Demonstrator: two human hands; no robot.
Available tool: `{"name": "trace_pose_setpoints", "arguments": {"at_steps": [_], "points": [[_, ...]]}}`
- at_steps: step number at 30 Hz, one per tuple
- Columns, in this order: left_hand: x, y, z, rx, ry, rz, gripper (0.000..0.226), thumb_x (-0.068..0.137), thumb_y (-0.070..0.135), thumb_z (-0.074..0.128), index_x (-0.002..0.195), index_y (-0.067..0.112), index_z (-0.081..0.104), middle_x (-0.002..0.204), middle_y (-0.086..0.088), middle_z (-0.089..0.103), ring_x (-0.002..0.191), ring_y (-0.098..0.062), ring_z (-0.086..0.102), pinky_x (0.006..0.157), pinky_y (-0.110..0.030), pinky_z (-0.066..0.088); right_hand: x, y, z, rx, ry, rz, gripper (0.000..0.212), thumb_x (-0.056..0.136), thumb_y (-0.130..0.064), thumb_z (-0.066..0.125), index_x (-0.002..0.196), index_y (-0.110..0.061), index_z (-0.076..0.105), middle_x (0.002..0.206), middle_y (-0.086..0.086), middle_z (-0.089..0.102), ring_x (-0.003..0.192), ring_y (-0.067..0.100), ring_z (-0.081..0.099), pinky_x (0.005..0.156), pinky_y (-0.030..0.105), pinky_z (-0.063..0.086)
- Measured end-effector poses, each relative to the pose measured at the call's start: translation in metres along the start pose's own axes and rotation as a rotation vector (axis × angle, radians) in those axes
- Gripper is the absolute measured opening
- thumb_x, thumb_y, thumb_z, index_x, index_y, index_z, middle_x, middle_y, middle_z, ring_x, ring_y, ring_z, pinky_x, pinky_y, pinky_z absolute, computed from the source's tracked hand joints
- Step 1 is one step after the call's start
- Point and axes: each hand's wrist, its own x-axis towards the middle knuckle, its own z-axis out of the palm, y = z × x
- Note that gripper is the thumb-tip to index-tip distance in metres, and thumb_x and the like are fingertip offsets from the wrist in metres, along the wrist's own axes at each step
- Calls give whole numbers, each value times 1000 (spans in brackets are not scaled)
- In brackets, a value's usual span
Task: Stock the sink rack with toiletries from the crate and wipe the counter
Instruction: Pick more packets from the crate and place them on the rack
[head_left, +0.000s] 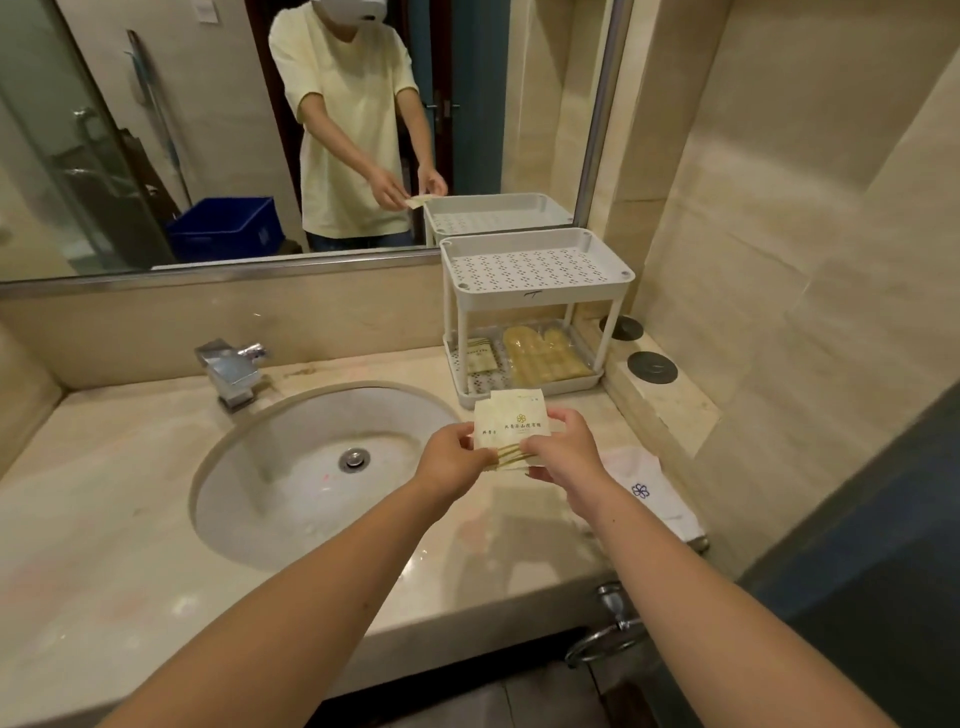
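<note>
Both hands hold a small stack of cream toiletry packets (511, 423) over the counter, just in front of the white two-tier rack (537, 301). My left hand (452, 460) pinches the stack's left edge and my right hand (563, 452) grips its right side. The rack's perforated top tier holds nothing. On its bottom tier lie a small cream packet (480, 355) and wrapped yellow slippers (545, 353). The blue crate (226, 228) shows only in the mirror, behind me.
The round basin (311, 478) and chrome tap (231, 371) lie to the left. A folded white cloth (649, 491) with a blue logo sits at the counter's right edge. Two round dark caps (652, 366) sit on the ledge beside the rack. A towel ring (605, 642) hangs below the counter.
</note>
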Motion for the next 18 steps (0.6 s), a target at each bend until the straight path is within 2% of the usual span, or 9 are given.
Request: {"name": "trace_pose_setpoints", "arguments": {"at_steps": [4,7,9,11,13,14,16,18], "points": [[25,6,1,63,-19,37,35,89,1,59,120,17,62,86,0,61,65,-8,51,56,-17,41,33,-4,-2,-11,-5,-7,55,83,5,57,130,-19,44,113,7,62,94,20,64,61,25,52],[50,12,5,68,-27,42,42,89,-4,54,115,28,54,90,2,61,69,-11,51,60,-20,43,64,-9,-3,-20,-6,-21,51,83,5,57,125,-21,46,113,6,63,95,21,64,61,26,52],[69,15,10,79,-34,41,41,88,-5,52,116,24,59,95,0,64,74,-12,54,64,-22,44,90,-13,-4,-42,-6,-23,49,82,6,56,121,-22,47,113,5,64,95,21,65,63,29,55],[94,18,18,83,-39,26,39,88,-5,51,117,19,61,99,1,65,76,-11,56,65,-20,45,123,-14,-5,-71,1,-19,51,80,5,58,122,-22,47,113,6,66,95,23,67,71,37,59],[120,20,27,75,-36,-2,35,87,-6,50,109,21,57,97,3,64,75,-9,56,63,-17,45,157,-15,-5,-106,5,-14,51,79,4,59,122,-22,48,113,7,66,93,25,68,78,45,60],[134,19,31,76,-31,-18,30,87,-7,49,104,16,58,97,-1,65,74,-10,55,61,-17,44,173,-16,-5,-117,4,-13,52,79,4,59,122,-22,47,113,7,66,92,25,68,79,47,59],[162,18,39,61,-6,-53,23,85,-7,48,100,7,59,97,-10,63,73,-14,52,61,-21,41,206,-17,-3,-151,0,-6,58,79,3,61,131,-20,46,116,7,64,91,24,67,81,45,59],[188,17,46,44,22,-90,28,86,-6,48,97,18,58,100,-2,61,79,-13,54,63,-21,40,237,-16,0,-177,-11,5,65,81,1,63,139,-19,42,109,4,63,85,21,65,80,40,58]]}}
